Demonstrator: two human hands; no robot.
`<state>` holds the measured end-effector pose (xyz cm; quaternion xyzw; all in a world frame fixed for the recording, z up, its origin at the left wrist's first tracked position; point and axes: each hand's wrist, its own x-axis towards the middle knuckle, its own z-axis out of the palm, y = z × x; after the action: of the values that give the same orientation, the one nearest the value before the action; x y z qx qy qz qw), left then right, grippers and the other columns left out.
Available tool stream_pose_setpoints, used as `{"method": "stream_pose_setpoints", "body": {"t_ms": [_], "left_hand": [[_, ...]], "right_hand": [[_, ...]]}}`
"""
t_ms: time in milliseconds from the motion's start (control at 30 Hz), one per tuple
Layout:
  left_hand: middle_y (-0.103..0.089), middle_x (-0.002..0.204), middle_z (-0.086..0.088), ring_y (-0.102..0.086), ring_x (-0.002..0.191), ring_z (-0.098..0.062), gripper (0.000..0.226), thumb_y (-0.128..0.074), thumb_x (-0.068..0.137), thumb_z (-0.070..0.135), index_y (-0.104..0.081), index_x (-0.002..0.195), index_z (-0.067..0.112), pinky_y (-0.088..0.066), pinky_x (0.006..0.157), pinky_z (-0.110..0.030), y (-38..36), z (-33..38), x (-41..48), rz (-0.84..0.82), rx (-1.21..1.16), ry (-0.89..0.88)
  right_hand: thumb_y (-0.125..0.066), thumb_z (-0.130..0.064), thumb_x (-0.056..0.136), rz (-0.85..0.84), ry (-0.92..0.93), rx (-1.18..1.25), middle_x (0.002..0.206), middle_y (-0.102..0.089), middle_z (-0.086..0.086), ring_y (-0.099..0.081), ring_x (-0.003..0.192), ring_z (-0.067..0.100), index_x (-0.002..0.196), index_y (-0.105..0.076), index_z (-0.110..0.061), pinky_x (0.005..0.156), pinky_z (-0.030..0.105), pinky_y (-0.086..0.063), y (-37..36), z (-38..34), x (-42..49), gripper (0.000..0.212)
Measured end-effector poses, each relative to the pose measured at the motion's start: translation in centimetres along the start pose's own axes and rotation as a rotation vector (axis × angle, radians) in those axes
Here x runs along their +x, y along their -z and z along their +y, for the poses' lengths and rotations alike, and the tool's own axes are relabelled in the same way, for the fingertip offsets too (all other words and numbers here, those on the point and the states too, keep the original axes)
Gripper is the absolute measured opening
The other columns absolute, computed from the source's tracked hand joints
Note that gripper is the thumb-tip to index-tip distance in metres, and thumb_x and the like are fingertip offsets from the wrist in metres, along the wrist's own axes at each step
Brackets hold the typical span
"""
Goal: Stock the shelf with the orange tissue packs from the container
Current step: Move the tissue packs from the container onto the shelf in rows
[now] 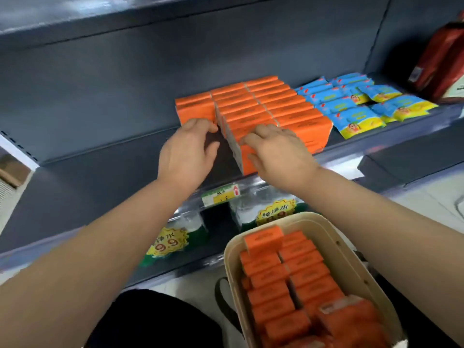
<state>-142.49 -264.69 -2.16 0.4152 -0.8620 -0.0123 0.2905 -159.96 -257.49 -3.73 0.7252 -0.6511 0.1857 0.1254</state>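
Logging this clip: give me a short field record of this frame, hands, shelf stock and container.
left hand: fingertips at the left side of the shelf rows, grip unclear
right hand: grips the front pack of the middle row
shelf rows: three rows of orange tissue packs on the shelf, leftmost shortest
container: beige, lower right, many orange packs inside
neighbours: blue-and-yellow packs right of the rows, red bag beyond

dim, soft overhead light; glare on shelf lip [349, 169]; wide-angle bend at edges; btm corners blurry
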Motion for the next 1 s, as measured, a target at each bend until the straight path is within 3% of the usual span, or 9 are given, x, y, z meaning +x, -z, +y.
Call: {"method": "stream_pose_setpoints", "body": {"t_ms": [133,267,433,600,833,933,1000], "left_hand": [[-0.06,0.114,0.002,-0.061,0.099,-0.018,0.025,-0.061,0.089,0.025,-0.06,0.113,0.022,-0.05,0.078,-0.035,-2.4,3.8,-6.5,-0.125,-0.05,0.009],[-0.061,0.113,0.003,-0.061,0.1,-0.017,0.024,-0.063,0.088,0.028,-0.061,0.111,0.022,-0.051,0.081,-0.034,-7.1,6.2,-12.6,-0.366,-0.105,0.092],[-0.062,0.115,0.006,-0.059,0.103,-0.016,0.025,-0.062,0.087,0.033,-0.061,0.111,0.024,-0.047,0.088,-0.031,-12.9,8.0,-18.1,-0.627,-0.069,0.072],[-0.059,0.117,0.001,-0.055,0.11,-0.019,0.023,-0.061,0.089,0.027,-0.059,0.111,0.021,-0.041,0.087,-0.027,-15.7,9.6,-20.5,-0.808,-0.123,0.056],[-0.06,0.121,0.001,-0.056,0.11,-0.018,0.027,-0.06,0.09,0.024,-0.059,0.116,0.021,-0.042,0.086,-0.025,-17.0,10.6,-21.2,-0.895,-0.162,0.054],[-0.061,0.119,0.004,-0.057,0.108,-0.016,0.023,-0.06,0.09,0.025,-0.061,0.113,0.023,-0.042,0.084,-0.024,-17.3,10.7,-21.8,-0.91,-0.187,0.072],[-0.061,0.118,0.005,-0.057,0.107,-0.015,0.021,-0.059,0.091,0.026,-0.061,0.112,0.024,-0.045,0.086,-0.026,-17.5,10.7,-22.1,-0.922,-0.189,0.085]], "right_hand": [[-0.062,-0.015,0.083,-0.104,-0.068,0.023,0.11,-0.061,0.008,-0.055,0.107,0.033,0.115,-0.063,-0.015,0.082,0.042,-0.044,-0.6,0.8,-9.0,0.032],[-0.051,-0.023,0.093,-0.396,-0.164,0.016,0.127,-0.05,-0.003,-0.044,0.123,0.021,0.128,-0.053,-0.028,0.095,0.035,-0.037,-2.1,2.8,-16.7,0.035],[-0.054,-0.028,0.09,-0.709,-0.136,-0.044,0.137,-0.044,-0.005,-0.046,0.122,0.023,0.125,-0.053,-0.032,0.089,0.033,-0.041,-4.3,4.8,-23.0,0.035],[-0.06,-0.028,0.086,-0.896,-0.17,-0.03,0.125,-0.054,-0.004,-0.05,0.119,0.022,0.125,-0.053,-0.031,0.085,0.031,-0.042,-6.3,6.2,-26.5,0.04],[-0.044,-0.015,0.091,-0.876,-0.189,0.009,0.126,-0.055,-0.002,-0.053,0.118,0.023,0.125,-0.053,-0.026,0.091,0.033,-0.041,-9.4,7.1,-28.6,0.036],[-0.045,-0.03,0.094,-0.856,-0.187,0.037,0.121,-0.057,-0.002,-0.054,0.115,0.022,0.124,-0.053,-0.028,0.091,0.033,-0.044,-10.2,7.1,-28.5,0.031],[-0.051,-0.042,0.091,-0.898,-0.161,0.05,0.121,-0.056,-0.002,-0.053,0.115,0.021,0.126,-0.052,-0.028,0.094,0.034,-0.043,-10.6,7.2,-28.5,0.037]]}}
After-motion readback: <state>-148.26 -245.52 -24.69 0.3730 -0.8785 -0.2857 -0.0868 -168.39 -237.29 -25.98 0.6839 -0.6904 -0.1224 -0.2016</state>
